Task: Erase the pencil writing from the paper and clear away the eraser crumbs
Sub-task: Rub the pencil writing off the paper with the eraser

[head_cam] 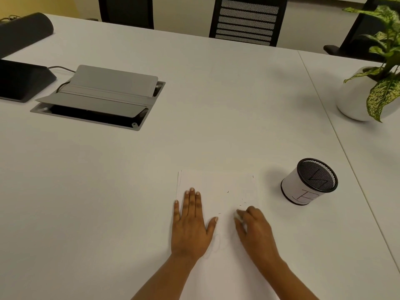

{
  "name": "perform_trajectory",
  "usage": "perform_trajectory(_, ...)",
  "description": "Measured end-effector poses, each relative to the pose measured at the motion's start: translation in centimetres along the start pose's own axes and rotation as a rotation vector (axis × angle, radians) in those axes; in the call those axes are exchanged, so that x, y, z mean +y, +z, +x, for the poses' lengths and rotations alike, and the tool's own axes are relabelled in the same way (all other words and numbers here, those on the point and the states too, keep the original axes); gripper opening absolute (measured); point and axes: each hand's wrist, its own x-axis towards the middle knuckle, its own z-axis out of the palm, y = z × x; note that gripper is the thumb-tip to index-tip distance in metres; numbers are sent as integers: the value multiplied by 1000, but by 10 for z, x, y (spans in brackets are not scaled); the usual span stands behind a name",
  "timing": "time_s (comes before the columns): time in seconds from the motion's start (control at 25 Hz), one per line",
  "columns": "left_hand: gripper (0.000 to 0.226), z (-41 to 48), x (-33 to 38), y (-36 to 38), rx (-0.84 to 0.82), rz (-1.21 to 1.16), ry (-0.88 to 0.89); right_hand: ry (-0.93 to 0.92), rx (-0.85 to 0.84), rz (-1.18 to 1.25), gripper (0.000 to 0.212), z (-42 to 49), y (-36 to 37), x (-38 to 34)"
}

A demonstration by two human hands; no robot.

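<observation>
Table (194,126): white, wide; a seam (337,135) runs down its right part.

Paper (218,182): white sheet, flat on the table's near middle; its near end runs out of view at the bottom edge; both hands rest on it.

Left hand (190,221): palm down, flat on the paper's left part; fingers straight and close together, thumb spread towards the right; little finger at the sheet's left edge.

Right hand (254,229): on the paper's right part, just beside the left thumb but apart from it; fingers curled, pinching the eraser at their tips; somewhat blurred.

Eraser (238,216): small, whitish; held at the right fingertips, low against the sheet; whether it touches the sheet cannot be told.

Writing (218,245): faint pencil loops on the paper, between the two hands, near the wrists.

Crumbs (243,201): a few dark specks scattered on the sheet's right part, beyond the right hand.

Cup (309,182): black mesh, wrapped in a white band with a pencilled mark; upright on the table, right of the paper, apart from it.

Plant (383,87): speckled green leaves in a round white pot (350,105); far right, past the seam.

Cable box (97,98): grey, lids raised, set into the table at far left; a cable enters it.

Black device (21,81): left of the box; black cylinder (23,31) behind it.

Chair (246,20): black mesh back, at the far edge.
</observation>
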Motion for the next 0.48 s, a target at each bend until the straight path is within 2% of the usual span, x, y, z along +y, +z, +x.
perform_trajectory(0.08,85,1,0,1,1,-8,0,83,36,19,3,14,-3,4)
perform_trajectory(0.16,86,1,1,1,16,-14,-6,204,84,45,10,29,-1,6)
perform_trajectory(0.24,86,2,1,1,16,-10,-18,247,126,71,15,36,4,5)
perform_trajectory(0.48,85,2,3,-3,-17,11,-46,40,-7,163,6,8,24,-22)
